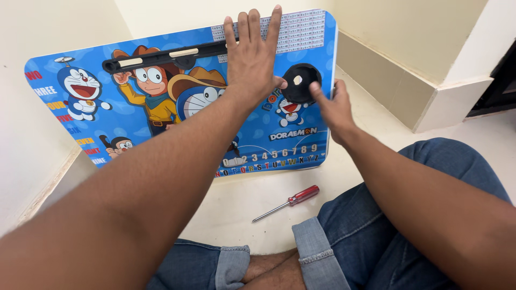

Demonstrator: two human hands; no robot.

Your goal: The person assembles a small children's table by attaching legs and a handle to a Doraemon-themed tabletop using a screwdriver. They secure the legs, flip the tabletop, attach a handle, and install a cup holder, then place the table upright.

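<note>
Nearest: person's knees in rolled blue jeans [333, 252], seated on pale floor [242, 215]. Just beyond, a screwdriver [290, 202] with red handle lies loose on the floor, apart from both hands. Past it stands the board [134, 134], a blue cartoon-printed tabletop, propped on its long lower edge, tilted back toward the wall [161, 13]. Left hand [252, 59] lies flat on the board's upper middle, fingers spread and straight, gripping nothing, only pressing. Right hand [333, 110] sits at the board's right edge, fingers loosely curled, one fingertip touching the black round disc [301, 83] set in the panel; no closed hold visible. A black bar [161, 56] runs along the board's upper part. Judgement: board looks stiff, flat, fairly light, glossy so likely slippery; best held at the side edges. Open floor to the right; walls close in at left and behind, a corner step [430, 102] at far right
</note>
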